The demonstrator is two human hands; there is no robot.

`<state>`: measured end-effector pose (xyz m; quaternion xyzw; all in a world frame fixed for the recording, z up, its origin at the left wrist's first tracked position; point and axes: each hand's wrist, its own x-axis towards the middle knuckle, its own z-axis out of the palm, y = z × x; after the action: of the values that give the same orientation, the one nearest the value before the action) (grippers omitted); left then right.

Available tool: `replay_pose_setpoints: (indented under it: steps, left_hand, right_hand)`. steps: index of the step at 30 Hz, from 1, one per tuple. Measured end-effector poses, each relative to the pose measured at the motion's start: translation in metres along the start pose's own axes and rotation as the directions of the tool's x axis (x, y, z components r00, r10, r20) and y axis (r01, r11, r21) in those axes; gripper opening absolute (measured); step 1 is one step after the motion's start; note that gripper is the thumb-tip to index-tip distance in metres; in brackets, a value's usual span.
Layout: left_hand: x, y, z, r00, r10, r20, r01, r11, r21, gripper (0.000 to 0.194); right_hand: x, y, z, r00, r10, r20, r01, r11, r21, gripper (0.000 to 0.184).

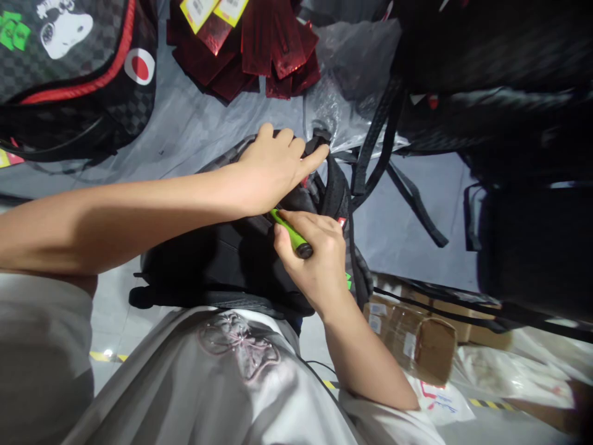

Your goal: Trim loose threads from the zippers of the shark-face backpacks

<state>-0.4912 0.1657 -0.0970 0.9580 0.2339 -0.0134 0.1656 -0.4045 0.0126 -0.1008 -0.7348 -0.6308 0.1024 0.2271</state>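
Grips a slim lime-green tool with a black rounded end (294, 235) in the right hand (319, 247), over a black fabric backpack (217, 259).
Wraps the right fingers closed around the tool, just right of the backpack's middle; lays the left hand (278, 164) across the backpack's far edge, but cannot tell from here if pinching fabric. Beyond the backpack, shows shiny dark-red packets (282, 49).

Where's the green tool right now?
In the head view, the green tool is near the middle of the picture, gripped in the right hand over the black backpack, just below the left hand.
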Motion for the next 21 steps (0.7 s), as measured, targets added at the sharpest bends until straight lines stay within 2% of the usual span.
replay_pose_setpoints:
  steps: [8, 21]
  left_hand:
    - [0.0006, -0.0024, 0.0028, 1.000, 0.024, -0.004, -0.024, 1.000, 0.009, 0.082]
    - [-0.0041, 0.0026, -0.0057, 0.999, 0.001, 0.036, -0.003, 0.998, 0.064, 0.080]
  right_hand:
    - [-0.0007, 0.0005, -0.0008, 1.000, -0.002, -0.017, 0.001, 1.000, -0.014, 0.019]
    - [-0.0027, 0.0006, 0.0011, 0.999, -0.011, -0.048, 0.009, 0.999, -0.038, 0.019]
